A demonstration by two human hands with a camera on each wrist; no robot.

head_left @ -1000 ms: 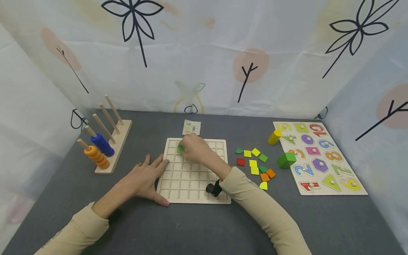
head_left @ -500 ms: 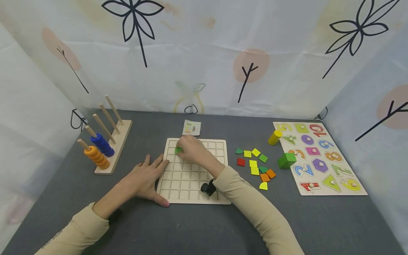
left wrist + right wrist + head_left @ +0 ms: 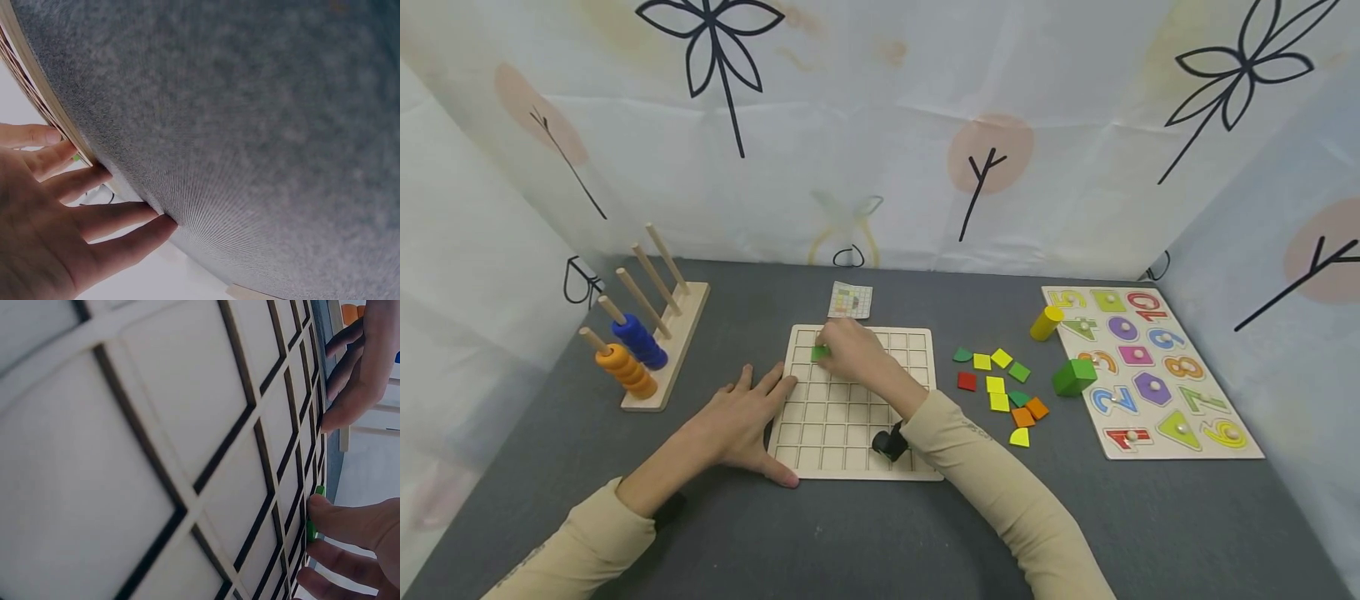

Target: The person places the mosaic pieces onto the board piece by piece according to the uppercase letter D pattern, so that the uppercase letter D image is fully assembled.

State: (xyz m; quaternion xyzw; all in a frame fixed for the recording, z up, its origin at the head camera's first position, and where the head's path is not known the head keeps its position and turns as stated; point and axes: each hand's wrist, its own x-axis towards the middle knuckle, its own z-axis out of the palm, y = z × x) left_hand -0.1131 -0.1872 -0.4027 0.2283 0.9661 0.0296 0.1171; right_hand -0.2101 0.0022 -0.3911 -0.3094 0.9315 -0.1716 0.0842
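Note:
A pale wooden grid board (image 3: 820, 433) lies flat on the grey table. Over its upper left cells my right hand (image 3: 853, 352) pinches a small green tile (image 3: 820, 353). From the right wrist view, the thumb presses this green piece (image 3: 311, 530) down at the grid; whether it sits fully in a cell cannot be told. My left hand (image 3: 747, 427) rests with spread fingers along the board's left edge, thumb at the near corner. In the left wrist view the fingers (image 3: 128, 250) look straight, holding nothing. Loose tiles lie right of the board, among them a red one (image 3: 967, 381).
Behind the board is a small printed card (image 3: 850, 300). A wooden peg stacker (image 3: 681, 342) with orange and blue rings stands left. To the right are a yellow cylinder (image 3: 1047, 323), a green block (image 3: 1074, 377) and a number puzzle board (image 3: 1217, 446).
Since one second ago my right hand has shifted slightly left over the grid with the green tile. During the last half second it has stayed put. The left hand keeps its place.

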